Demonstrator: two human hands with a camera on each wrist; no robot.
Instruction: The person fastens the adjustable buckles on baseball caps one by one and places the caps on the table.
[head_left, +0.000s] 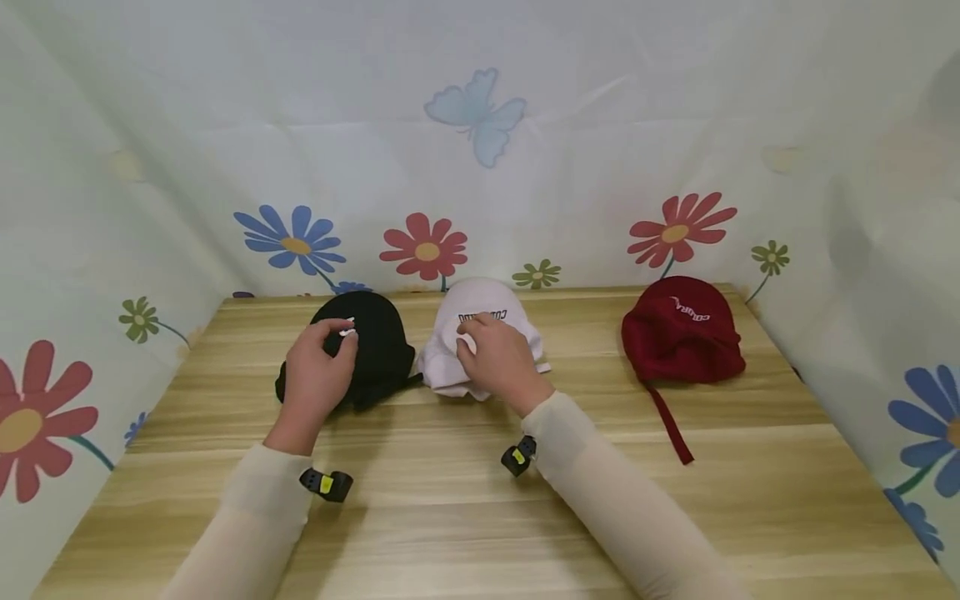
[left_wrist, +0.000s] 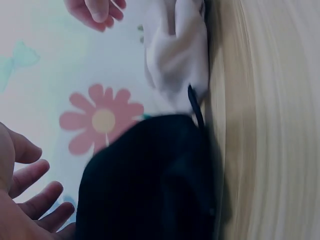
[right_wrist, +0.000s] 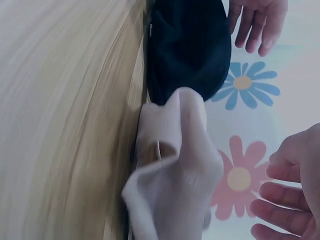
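Left grip (head_left: 318,371) and right grip (head_left: 501,354) both empty, fingers loosely bent, by black cap (head_left: 381,337) at 11 o'clock and white cap (head_left: 480,296) at 12. Red cap (head_left: 686,337) well apart at 1, untouched on the counter (head_left: 427,517). All three separate, none lifted; little seems done, most left.

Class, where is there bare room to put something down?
The wooden table is bare between the rounded white fabric cap and rounded red fabric cap, and right of the latter's strap. Crowded: the left grip by the rounded black fabric cap, right grip by the neighbouring white cap.
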